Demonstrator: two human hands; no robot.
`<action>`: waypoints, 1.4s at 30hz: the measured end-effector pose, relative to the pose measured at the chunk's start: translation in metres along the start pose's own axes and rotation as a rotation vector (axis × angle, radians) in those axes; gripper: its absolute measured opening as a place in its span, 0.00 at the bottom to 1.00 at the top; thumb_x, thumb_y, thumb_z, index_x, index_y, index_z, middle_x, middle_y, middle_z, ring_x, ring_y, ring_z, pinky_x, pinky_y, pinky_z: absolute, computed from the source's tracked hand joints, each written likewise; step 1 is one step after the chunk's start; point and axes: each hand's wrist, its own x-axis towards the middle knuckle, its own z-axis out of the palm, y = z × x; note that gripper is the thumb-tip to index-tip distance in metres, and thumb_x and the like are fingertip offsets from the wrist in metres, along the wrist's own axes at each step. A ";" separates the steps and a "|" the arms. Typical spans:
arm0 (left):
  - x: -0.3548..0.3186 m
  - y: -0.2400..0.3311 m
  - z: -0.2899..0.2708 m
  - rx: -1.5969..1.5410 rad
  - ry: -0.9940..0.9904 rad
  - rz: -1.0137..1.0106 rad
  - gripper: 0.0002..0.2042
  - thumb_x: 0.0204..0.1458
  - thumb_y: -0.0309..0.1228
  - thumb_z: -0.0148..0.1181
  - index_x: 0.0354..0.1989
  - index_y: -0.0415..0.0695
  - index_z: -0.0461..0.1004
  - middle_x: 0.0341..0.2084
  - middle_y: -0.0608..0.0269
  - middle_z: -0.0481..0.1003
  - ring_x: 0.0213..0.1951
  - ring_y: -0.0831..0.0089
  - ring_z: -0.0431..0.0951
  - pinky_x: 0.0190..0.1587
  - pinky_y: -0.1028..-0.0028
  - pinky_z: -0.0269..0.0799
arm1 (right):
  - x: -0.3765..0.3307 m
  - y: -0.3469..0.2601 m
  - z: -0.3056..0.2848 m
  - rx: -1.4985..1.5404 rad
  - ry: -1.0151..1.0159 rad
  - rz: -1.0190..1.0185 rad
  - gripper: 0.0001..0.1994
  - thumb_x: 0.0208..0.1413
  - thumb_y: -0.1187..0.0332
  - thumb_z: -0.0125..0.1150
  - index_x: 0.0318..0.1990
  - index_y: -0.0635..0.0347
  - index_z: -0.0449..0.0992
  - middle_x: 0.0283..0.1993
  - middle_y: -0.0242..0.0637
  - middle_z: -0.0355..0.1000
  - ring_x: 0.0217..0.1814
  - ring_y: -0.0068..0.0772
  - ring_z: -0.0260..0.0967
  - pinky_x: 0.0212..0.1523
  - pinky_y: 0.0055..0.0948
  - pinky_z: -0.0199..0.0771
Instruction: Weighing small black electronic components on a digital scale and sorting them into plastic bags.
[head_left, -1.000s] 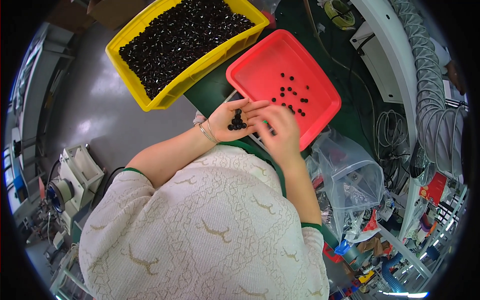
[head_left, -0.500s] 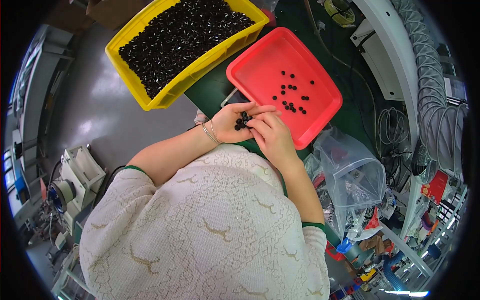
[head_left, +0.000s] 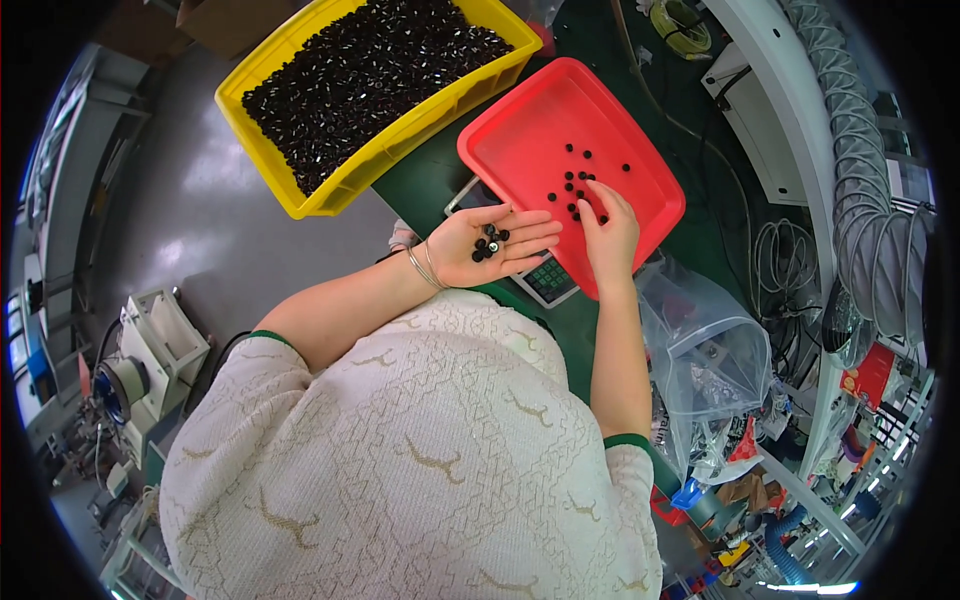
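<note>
My left hand [head_left: 456, 252] is palm up with its fingers stretched out, cupping several small black round pieces [head_left: 480, 252] in the palm. One of these pieces shows a bright, light centre. Over the near right part of a red tray [head_left: 520, 130], my right hand [head_left: 614, 235] reaches down, thumb and fingers apart. Its fingertips are right beside several loose black pieces [head_left: 570, 187] scattered on the tray floor. Some pieces are partly covered by the fingers. I cannot make out anything between the fingertips.
A yellow bin [head_left: 400, 140] heaped with small black shiny parts stands at the far left. Under the tray's near edge sits a scale with a keypad [head_left: 548, 280]. To the right are a clear plastic bag [head_left: 705, 340], a ribbed grey hose [head_left: 850, 170] and coiled cables [head_left: 785, 250].
My right hand has left the left palm and moved right, over the pieces in the tray. My left fingers have straightened, and the scale's keypad has come into sight.
</note>
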 end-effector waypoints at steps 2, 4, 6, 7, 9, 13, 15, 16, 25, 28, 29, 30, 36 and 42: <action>-0.002 0.000 -0.002 0.006 0.013 0.017 0.25 0.64 0.39 0.35 0.64 0.36 0.54 0.65 0.51 0.54 0.65 0.60 0.56 0.64 0.61 0.55 | -0.004 -0.015 0.000 -0.157 0.040 -0.197 0.07 0.50 0.75 0.60 0.38 0.62 0.77 0.39 0.39 0.73 0.42 0.37 0.71 0.43 0.32 0.71; -0.002 -0.002 -0.005 0.012 0.026 0.027 0.24 0.64 0.39 0.35 0.63 0.37 0.56 0.64 0.51 0.56 0.65 0.61 0.58 0.64 0.61 0.56 | -0.013 -0.047 -0.005 0.005 -0.048 -0.181 0.08 0.48 0.76 0.61 0.37 0.62 0.77 0.38 0.37 0.73 0.42 0.37 0.70 0.44 0.33 0.71; 0.000 -0.003 -0.013 -0.002 0.008 0.016 0.20 0.63 0.39 0.40 0.55 0.38 0.65 0.56 0.54 0.66 0.58 0.63 0.65 0.61 0.64 0.59 | -0.023 -0.066 -0.004 0.010 -0.179 -0.332 0.07 0.46 0.76 0.63 0.35 0.61 0.77 0.37 0.37 0.72 0.42 0.37 0.69 0.42 0.33 0.70; 0.001 -0.004 -0.016 -0.002 0.010 0.010 0.20 0.63 0.39 0.40 0.55 0.38 0.65 0.56 0.54 0.66 0.58 0.63 0.65 0.61 0.64 0.59 | -0.028 -0.076 -0.002 0.006 -0.229 -0.374 0.07 0.44 0.76 0.64 0.34 0.61 0.77 0.36 0.36 0.70 0.40 0.37 0.69 0.39 0.33 0.70; 0.002 -0.006 -0.019 -0.085 0.040 0.007 0.16 0.63 0.38 0.41 0.46 0.38 0.68 0.46 0.58 0.70 0.51 0.68 0.70 0.57 0.67 0.64 | -0.037 -0.083 0.002 -0.014 -0.272 -0.374 0.07 0.43 0.75 0.64 0.33 0.60 0.77 0.36 0.36 0.70 0.40 0.37 0.68 0.38 0.33 0.70; 0.003 -0.007 -0.023 -0.058 0.024 0.015 0.13 0.63 0.36 0.42 0.42 0.39 0.68 0.41 0.60 0.71 0.47 0.71 0.72 0.53 0.71 0.68 | -0.043 -0.080 0.008 -0.039 -0.305 -0.424 0.09 0.41 0.74 0.65 0.33 0.60 0.76 0.35 0.35 0.68 0.38 0.38 0.68 0.37 0.34 0.70; 0.002 -0.006 -0.021 -0.055 0.051 -0.042 0.12 0.62 0.35 0.43 0.42 0.39 0.68 0.40 0.60 0.71 0.45 0.72 0.72 0.51 0.70 0.69 | -0.045 -0.081 0.008 -0.049 -0.297 -0.444 0.09 0.41 0.74 0.65 0.33 0.59 0.76 0.35 0.35 0.68 0.38 0.38 0.68 0.37 0.34 0.70; 0.001 -0.006 -0.021 -0.056 0.051 -0.044 0.12 0.62 0.35 0.43 0.42 0.39 0.68 0.40 0.60 0.71 0.45 0.72 0.72 0.51 0.70 0.69 | -0.044 -0.083 0.007 -0.050 -0.303 -0.445 0.09 0.41 0.74 0.65 0.33 0.59 0.76 0.35 0.35 0.68 0.37 0.38 0.68 0.36 0.34 0.70; 0.001 -0.006 -0.016 -0.055 0.094 -0.059 0.12 0.62 0.36 0.44 0.43 0.39 0.68 0.42 0.60 0.72 0.47 0.71 0.72 0.55 0.68 0.65 | -0.044 -0.079 0.008 -0.031 -0.318 -0.436 0.08 0.41 0.74 0.66 0.32 0.58 0.76 0.33 0.34 0.66 0.35 0.37 0.67 0.34 0.34 0.68; 0.001 -0.005 -0.018 -0.097 -0.042 -0.089 0.12 0.62 0.36 0.45 0.42 0.39 0.68 0.41 0.60 0.71 0.46 0.71 0.72 0.56 0.69 0.65 | -0.044 -0.078 0.007 -0.044 -0.306 -0.467 0.08 0.41 0.74 0.65 0.32 0.58 0.76 0.33 0.34 0.67 0.35 0.38 0.67 0.34 0.34 0.68; 0.000 -0.006 -0.016 -0.093 -0.010 -0.084 0.12 0.62 0.36 0.45 0.42 0.39 0.68 0.41 0.60 0.71 0.46 0.71 0.72 0.56 0.69 0.65 | -0.044 -0.077 0.008 -0.054 -0.298 -0.494 0.08 0.41 0.74 0.65 0.32 0.59 0.75 0.33 0.35 0.67 0.35 0.38 0.67 0.34 0.34 0.68; 0.000 -0.006 -0.015 -0.090 0.022 -0.079 0.12 0.62 0.36 0.45 0.42 0.39 0.68 0.41 0.60 0.71 0.46 0.71 0.72 0.56 0.69 0.65 | -0.044 -0.075 0.009 -0.053 -0.297 -0.494 0.08 0.41 0.74 0.65 0.32 0.59 0.75 0.33 0.35 0.67 0.35 0.38 0.67 0.34 0.34 0.68; 0.000 -0.007 -0.011 -0.075 0.083 -0.064 0.11 0.62 0.35 0.45 0.42 0.39 0.68 0.41 0.59 0.71 0.47 0.70 0.71 0.57 0.66 0.64 | -0.041 -0.066 0.008 -0.007 -0.315 -0.556 0.08 0.42 0.75 0.65 0.32 0.60 0.75 0.34 0.37 0.67 0.36 0.40 0.67 0.35 0.34 0.68; 0.003 -0.004 -0.018 -0.065 -0.019 -0.056 0.17 0.62 0.36 0.43 0.51 0.36 0.66 0.52 0.53 0.68 0.57 0.63 0.67 0.63 0.61 0.58 | -0.031 -0.063 -0.001 0.106 -0.330 -0.482 0.07 0.45 0.77 0.62 0.34 0.62 0.74 0.34 0.38 0.67 0.37 0.39 0.68 0.35 0.33 0.70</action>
